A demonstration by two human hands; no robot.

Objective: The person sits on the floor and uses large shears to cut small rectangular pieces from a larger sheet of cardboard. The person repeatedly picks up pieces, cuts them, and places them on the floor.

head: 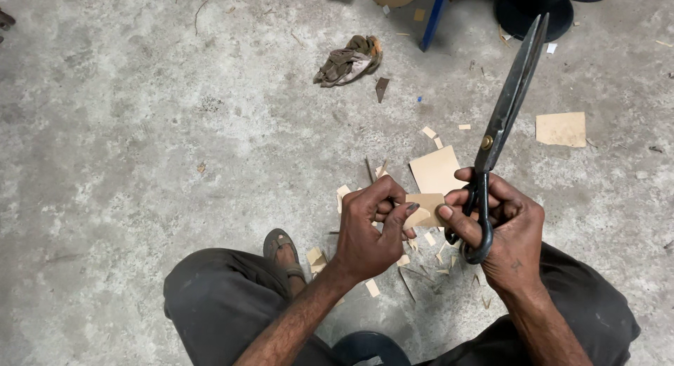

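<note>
The left hand [365, 229] pinches a small tan card piece [424, 207]. The right hand [502, 229] touches it too, fingers closed on big black scissors [507, 110], blades up and maybe shut. Scraps [430, 238] lie below; a bigger card [435, 171] lies just above.

Left: bare concrete floor [140, 127], open | ahead: crumpled rag [349, 58], blue post [435, 18], black round base [533, 15] blocking far edge | right: upraised scissors [502, 127] barring passage | below: cardboard scraps [437, 171] underfoot, sandalled foot [284, 257]
</note>
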